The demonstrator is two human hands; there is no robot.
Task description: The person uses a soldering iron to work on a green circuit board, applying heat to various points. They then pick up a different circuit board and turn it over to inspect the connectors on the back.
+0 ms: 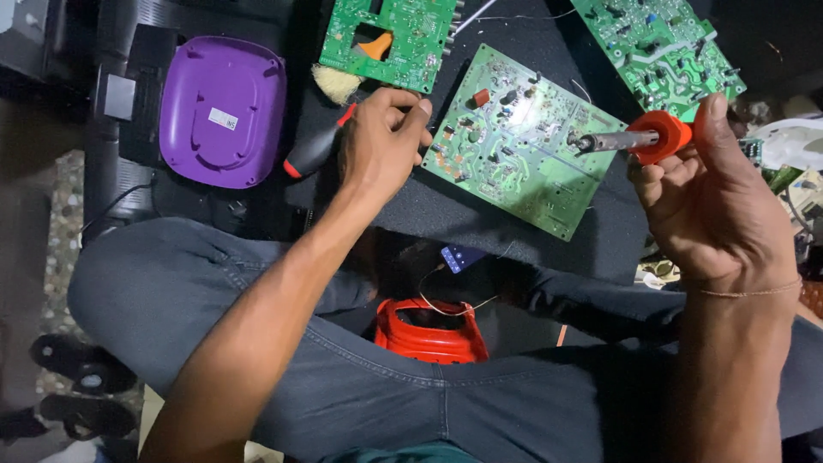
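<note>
Both bare forearms reach forward from the lower edge of the view, over crossed legs in grey trousers. The left hand (381,141) is curled loosely, fingers bent inward, thumb folded across them. The right hand (716,201) is raised, fingers wrapped closed, thumb pointing up.

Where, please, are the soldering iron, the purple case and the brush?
soldering iron (656,135), head view, on its orange handle.
purple case (221,111), head view, on its flat back.
brush (335,83), head view, on its pale bristles.

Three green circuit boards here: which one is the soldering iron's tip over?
The middle circuit board, tilted between both hands; the soldering iron tip hovers at its right edge.
</note>
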